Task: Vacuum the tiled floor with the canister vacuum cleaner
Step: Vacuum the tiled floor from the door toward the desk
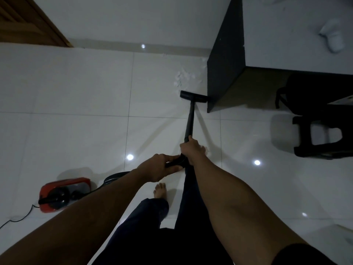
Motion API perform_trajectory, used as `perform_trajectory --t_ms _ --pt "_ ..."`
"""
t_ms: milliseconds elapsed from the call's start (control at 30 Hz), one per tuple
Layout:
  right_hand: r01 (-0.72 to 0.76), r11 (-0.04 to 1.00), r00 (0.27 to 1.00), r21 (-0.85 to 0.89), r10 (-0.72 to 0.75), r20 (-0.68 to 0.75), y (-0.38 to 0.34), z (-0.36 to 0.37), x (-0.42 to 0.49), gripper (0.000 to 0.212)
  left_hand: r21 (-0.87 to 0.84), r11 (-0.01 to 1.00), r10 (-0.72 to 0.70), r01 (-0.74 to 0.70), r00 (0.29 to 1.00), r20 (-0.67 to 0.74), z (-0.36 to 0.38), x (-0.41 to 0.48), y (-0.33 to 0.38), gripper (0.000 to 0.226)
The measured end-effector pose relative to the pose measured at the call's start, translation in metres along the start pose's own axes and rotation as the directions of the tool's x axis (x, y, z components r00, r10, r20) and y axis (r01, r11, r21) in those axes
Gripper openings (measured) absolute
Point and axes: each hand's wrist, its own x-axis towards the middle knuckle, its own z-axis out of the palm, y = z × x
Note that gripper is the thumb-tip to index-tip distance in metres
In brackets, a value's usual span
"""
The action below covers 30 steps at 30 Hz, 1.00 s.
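A flat black floor nozzle (193, 96) on a straight matte wand (190, 121) rests on the glossy white tiled floor (76, 92), just beside the tall black desk panel (225, 73). The red plastic canister vacuum (63, 194) lies well left of that panel, partly behind a forearm. The right hand (192, 148) wraps round the wand; the left hand (160, 167) clasps the ribbed black hose (176, 162).

The canister vacuum cleaner (65, 194), red with a black top and handle, sits on the glossy white tiled floor (76, 92) at lower left, and its black power cord (17, 217) trails to the left edge. A black ribbed hose (177, 162) leads from it to the black wand (190, 119), which slants forward and down to the flat black floor head (193, 96). The head rests on the tile just short of a scatter of white scraps (181, 78)
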Motion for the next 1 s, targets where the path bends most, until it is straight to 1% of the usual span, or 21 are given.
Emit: perform_trajectory --t_ms 100,233,367,500,767,900,1000 --pt "-0.005 1.000 1.000 0.017 0.005 0.005 -0.020 -0.016 0.022 0.068 0.000 0.999 -0.054 0.054 0.999 -0.005 -0.015 0.027 0.012 0.057" --pt "0.011 0.996 1.000 0.092 -0.011 0.000 -0.043 -0.040 0.052 0.070 0.006 0.994 -0.106 0.106 0.994 -0.020 -0.027 0.062 0.032 0.060" --pt "0.028 0.997 0.999 0.068 -0.030 0.026 -0.060 -0.081 0.088 0.071 -0.017 0.985 -0.173 0.173 0.985 -0.021 -0.040 0.107 0.068 0.058" --pt "0.043 0.996 0.998 0.072 -0.047 0.044 -0.083 -0.118 0.120 0.070 -0.064 0.972 -0.230 0.226 0.972 -0.055 -0.053 0.144 0.099 0.058" --pt "0.074 0.997 0.996 0.014 -0.075 0.042 -0.128 -0.182 0.183 0.070 -0.070 0.961 -0.272 0.266 0.959 -0.081 -0.085 0.220 0.157 0.056" --pt "0.088 0.996 0.995 0.010 -0.088 0.052 -0.142 -0.202 0.202 0.071 -0.059 0.966 -0.258 0.253 0.960 -0.107 -0.096 0.241 0.172 0.055" --pt "0.098 0.994 0.994 -0.042 -0.095 0.060 -0.152 -0.213 0.212 0.072 -0.074 0.967 -0.252 0.244 0.961 -0.115 -0.102 0.255 0.179 0.055"
